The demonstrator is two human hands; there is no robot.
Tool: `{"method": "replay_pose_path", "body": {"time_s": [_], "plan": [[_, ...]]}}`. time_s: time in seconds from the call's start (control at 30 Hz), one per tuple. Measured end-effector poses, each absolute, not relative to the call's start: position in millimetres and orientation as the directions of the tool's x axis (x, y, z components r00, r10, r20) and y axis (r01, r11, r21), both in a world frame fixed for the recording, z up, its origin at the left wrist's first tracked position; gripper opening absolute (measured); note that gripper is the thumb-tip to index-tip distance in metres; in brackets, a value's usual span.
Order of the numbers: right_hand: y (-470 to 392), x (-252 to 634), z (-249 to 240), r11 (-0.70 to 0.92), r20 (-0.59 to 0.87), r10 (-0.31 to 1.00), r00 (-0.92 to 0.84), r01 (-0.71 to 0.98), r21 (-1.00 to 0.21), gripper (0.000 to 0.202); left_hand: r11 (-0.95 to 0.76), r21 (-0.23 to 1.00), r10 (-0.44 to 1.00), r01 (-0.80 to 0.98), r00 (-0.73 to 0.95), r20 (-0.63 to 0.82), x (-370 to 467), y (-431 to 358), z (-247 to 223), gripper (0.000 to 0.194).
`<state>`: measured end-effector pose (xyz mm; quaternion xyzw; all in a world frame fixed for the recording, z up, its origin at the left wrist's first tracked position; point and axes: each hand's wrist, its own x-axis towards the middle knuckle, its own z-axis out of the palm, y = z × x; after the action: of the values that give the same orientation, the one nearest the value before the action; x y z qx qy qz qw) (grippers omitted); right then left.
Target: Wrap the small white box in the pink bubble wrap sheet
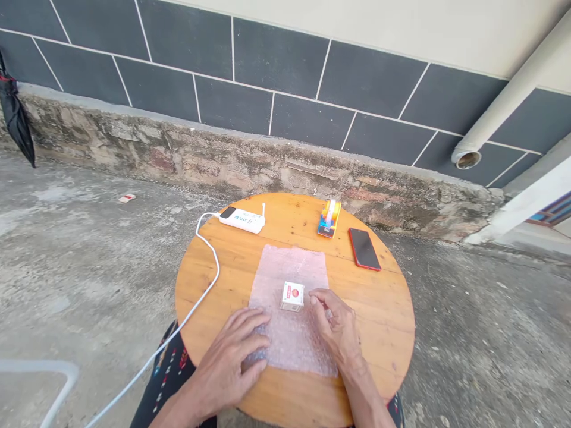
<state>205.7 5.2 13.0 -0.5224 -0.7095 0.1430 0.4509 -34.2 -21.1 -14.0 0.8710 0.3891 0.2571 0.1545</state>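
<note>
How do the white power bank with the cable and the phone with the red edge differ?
The white plastic power bank has a mostly pale top, while the red-edged black phone shows a dark face. The power bank has a white cable running from it; the phone has none. Both lie flat on the round wooden table.

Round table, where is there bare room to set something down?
The widest bare patch on the table is at right, between bubble wrap, phone and rim. Also bare: left, between wrap and white cable; back, between power bank and tape dispenser. Crowded: mid-wrap, the small box between left hand and right hand.
</note>
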Motion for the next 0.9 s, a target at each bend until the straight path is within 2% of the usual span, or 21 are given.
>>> {"method": "replay_pose_path", "body": {"time_s": [0.23,0.9], "plan": [[6.1,198.6,7.8,0.435,0.439,0.884,-0.159,0.623,-0.65,0.018,-0.663,0.446,0.748,0.602,0.559,0.357,-33.9,-21.3,-12.7,0.02],[5.1,199.0,6.9,0.42,0.429,0.89,-0.157,0.651,-0.632,0.018,-0.657,0.467,0.752,0.591,0.558,0.352,-33.5,-20.9,-14.7,0.019]]}}
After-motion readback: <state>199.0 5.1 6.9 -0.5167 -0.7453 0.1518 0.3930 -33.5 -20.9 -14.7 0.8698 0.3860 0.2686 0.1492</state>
